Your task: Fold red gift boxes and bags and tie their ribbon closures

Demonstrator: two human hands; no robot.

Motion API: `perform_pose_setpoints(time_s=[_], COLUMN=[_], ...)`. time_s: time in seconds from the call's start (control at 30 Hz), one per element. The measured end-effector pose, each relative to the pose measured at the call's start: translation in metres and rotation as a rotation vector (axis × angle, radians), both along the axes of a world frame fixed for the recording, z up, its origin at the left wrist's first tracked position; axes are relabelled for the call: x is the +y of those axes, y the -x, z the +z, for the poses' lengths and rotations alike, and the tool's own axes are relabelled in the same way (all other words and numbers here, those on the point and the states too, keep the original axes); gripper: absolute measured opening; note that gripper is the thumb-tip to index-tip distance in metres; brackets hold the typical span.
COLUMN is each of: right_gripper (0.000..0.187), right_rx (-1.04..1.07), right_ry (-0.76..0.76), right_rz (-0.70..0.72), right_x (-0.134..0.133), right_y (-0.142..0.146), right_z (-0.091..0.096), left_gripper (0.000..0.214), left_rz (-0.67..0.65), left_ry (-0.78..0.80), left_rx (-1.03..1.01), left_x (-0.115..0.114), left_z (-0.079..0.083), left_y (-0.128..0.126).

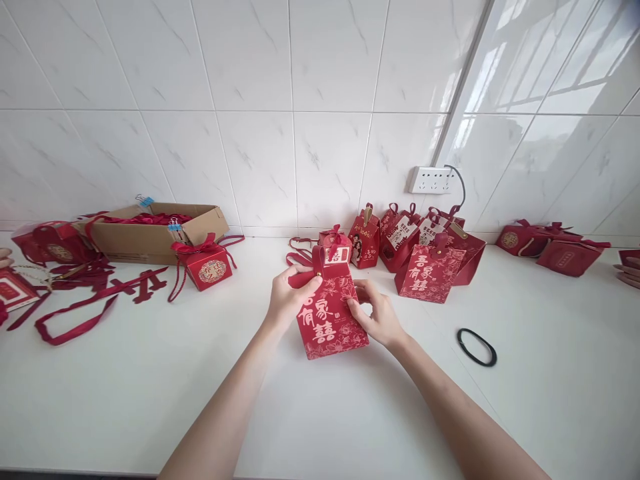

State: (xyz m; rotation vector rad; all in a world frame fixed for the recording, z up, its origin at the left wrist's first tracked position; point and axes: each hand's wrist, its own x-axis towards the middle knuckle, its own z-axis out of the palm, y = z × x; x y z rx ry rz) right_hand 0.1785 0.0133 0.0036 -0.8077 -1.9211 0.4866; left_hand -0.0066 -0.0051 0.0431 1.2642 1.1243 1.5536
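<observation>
A red gift box (333, 313) with pale lettering and flower print is held between my two hands above the white table. My left hand (291, 293) pinches its upper left, thumb beside the small gold stud at the base of the strap. On the right edge, my right hand (379, 313) grips the box with the thumb on its front and fingers behind. Just behind it sits a smaller red box (336, 245) with a bow and white label. A similar printed red box (433, 272) stands upright to the right.
Several red boxes (397, 237) stand by the wall. A cardboard carton (145, 241) of red ribbon and a bow-topped box (205, 267) are at left, with loose ribbons (83, 333). A black ring (477, 347) lies at right. Parts of other people's hands (629, 273) show at both edges.
</observation>
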Motion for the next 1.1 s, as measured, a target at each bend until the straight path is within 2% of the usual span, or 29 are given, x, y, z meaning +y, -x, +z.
perform_pose_setpoints(time_s=[0.13, 0.3, 0.43, 0.63, 0.9, 1.1], right_gripper=[0.020, 0.025, 0.028, 0.030, 0.027, 0.026], right_rx=[-0.048, -0.120, -0.154, -0.154, -0.168, -0.172], right_ry=[-0.125, -0.456, -0.620, -0.646, -0.662, -0.588], right_rz=[-0.009, -0.087, -0.140, -0.148, -0.187, -0.183], right_x=[0.000, -0.003, -0.005, -0.003, -0.003, -0.003], right_y=[-0.003, -0.005, -0.005, -0.007, -0.006, -0.005], right_z=[0.000, 0.005, 0.011, 0.013, 0.013, 0.011], left_gripper=[0.025, 0.023, 0.016, 0.022, 0.014, 0.023], left_rz=[-0.052, -0.146, -0.096, -0.160, -0.066, -0.019], left_ry=[-0.053, -0.233, -0.358, -0.333, -0.326, -0.289], left_rx=[-0.020, -0.006, 0.113, 0.103, 0.029, 0.035], left_x=[0.000, -0.001, -0.005, -0.006, -0.003, 0.001], left_z=[-0.003, 0.000, 0.005, 0.007, 0.002, -0.002], left_y=[0.002, 0.011, 0.017, 0.018, 0.010, 0.010])
